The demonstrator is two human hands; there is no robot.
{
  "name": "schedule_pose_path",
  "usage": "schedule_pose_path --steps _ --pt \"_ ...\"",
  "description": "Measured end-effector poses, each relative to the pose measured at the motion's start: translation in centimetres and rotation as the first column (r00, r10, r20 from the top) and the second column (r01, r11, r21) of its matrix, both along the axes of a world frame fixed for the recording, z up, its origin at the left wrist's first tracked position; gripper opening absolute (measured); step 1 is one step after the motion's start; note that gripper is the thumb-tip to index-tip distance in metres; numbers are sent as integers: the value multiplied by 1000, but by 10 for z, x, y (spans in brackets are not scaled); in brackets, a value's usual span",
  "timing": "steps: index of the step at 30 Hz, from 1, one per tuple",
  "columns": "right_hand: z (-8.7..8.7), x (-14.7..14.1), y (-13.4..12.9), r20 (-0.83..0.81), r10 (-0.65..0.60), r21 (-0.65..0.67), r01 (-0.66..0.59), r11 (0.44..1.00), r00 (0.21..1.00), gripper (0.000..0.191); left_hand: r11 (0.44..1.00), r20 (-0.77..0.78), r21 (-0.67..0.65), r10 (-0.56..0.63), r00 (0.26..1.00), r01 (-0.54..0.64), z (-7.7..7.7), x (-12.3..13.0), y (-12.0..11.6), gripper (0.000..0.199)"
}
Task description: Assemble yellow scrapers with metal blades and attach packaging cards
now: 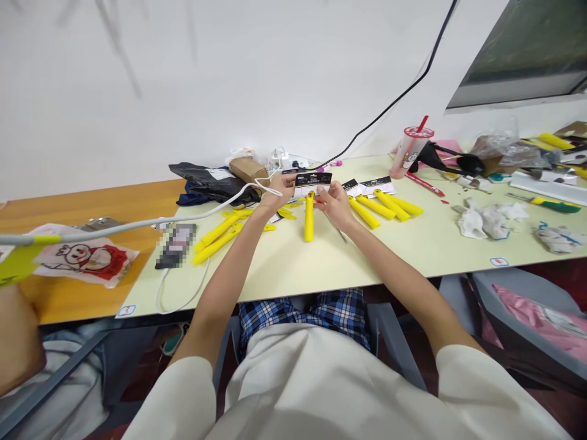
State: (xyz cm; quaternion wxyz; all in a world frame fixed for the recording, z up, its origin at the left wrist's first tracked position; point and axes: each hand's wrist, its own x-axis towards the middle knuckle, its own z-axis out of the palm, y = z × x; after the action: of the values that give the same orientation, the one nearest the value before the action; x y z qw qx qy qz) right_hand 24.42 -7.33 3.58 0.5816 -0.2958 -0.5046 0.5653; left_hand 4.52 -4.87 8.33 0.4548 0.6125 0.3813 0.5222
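Observation:
In front of me, a white packaging card with a black header (pixel 313 178) is held up between both hands. A yellow handle (pixel 309 220) hangs down from the card's middle, and the kind of tool is not clear. My left hand (pixel 281 186) grips the card's left side. My right hand (pixel 336 203) pinches its right side, thumb near the handle's top. Just to the right lie several more yellow handles (pixel 380 206) with similar cards (pixel 376 183). Further yellow handles (pixel 219 233) lie left of my left forearm. A thin metal rod (pixel 339 231) shows below my right hand.
A phone (pixel 176 245) with a white cable lies at left. Behind it are a black plastic bag (pixel 211 181) and a brown box (pixel 248 169). To the right stand a drink cup (pixel 409 153), a red marker (pixel 425 184) and crumpled tissues (pixel 493 218). Another person's arm (pixel 18 336) is at far left.

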Motion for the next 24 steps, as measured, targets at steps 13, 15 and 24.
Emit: schedule_pose_path --steps 13,15,24 --pt "-3 -4 -5 105 -229 113 217 970 968 74 983 295 -55 182 938 -173 -38 10 -47 80" --pt "-5 -6 -6 142 -168 76 159 984 976 78 980 319 -29 196 927 -197 -39 7 -46 85" --pt "4 -10 -24 222 201 -48 -195 980 954 70 980 324 23 180 929 -198 -36 -3 -50 79"
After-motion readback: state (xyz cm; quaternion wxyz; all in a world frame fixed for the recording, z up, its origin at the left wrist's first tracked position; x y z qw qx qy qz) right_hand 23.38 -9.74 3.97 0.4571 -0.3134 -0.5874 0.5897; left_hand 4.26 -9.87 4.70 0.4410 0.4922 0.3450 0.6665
